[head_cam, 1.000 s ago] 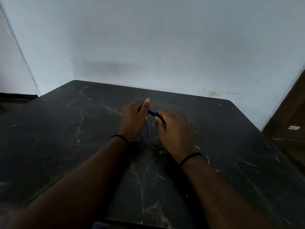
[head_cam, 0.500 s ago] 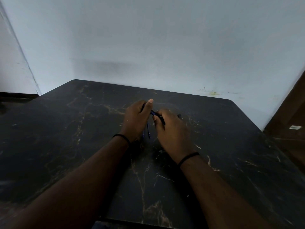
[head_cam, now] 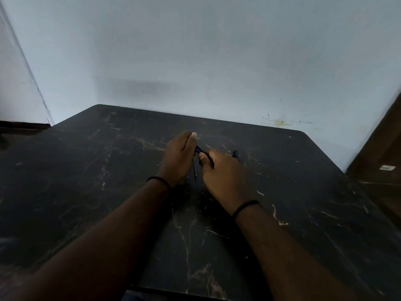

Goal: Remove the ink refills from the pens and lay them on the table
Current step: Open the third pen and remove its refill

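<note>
Hands barely shifted: left hand (head_cam: 178,157) and right hand (head_cam: 221,172) both pinch slim blue pen (head_cam: 200,151).

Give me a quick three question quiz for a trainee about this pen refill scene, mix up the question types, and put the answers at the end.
1. True or false: the left hand and right hand both grip one blue pen.
2. Multiple choice: the thin refills lying on the dark marble table are
A. between the two hands
B. at the table's far left corner
C. on the floor
3. Fill in: each wrist wears a black ____.

Key: 1 true; 2 A; 3 band.
</note>
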The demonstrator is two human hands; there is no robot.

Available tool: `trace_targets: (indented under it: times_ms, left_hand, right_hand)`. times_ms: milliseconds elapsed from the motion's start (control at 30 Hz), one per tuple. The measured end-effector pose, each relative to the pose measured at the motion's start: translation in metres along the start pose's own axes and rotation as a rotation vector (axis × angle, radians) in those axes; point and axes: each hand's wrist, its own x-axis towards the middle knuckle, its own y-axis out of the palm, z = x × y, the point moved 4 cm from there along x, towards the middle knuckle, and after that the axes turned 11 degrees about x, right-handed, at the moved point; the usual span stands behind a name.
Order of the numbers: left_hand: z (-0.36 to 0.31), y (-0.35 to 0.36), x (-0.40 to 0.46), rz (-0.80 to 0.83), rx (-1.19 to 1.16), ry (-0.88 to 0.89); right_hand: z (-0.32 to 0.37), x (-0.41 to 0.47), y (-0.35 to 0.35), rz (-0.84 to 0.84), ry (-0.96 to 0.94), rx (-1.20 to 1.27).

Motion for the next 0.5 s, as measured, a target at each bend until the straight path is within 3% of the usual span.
trace_targets:
  times_ms: [500]
  left_hand:
    - [-0.0060, -0.0070, -0.0023, -0.053, -0.011, 0.011]
  right_hand:
    - [0.0035, -0.0065, -0.0109, -0.050, 0.010, -0.035]
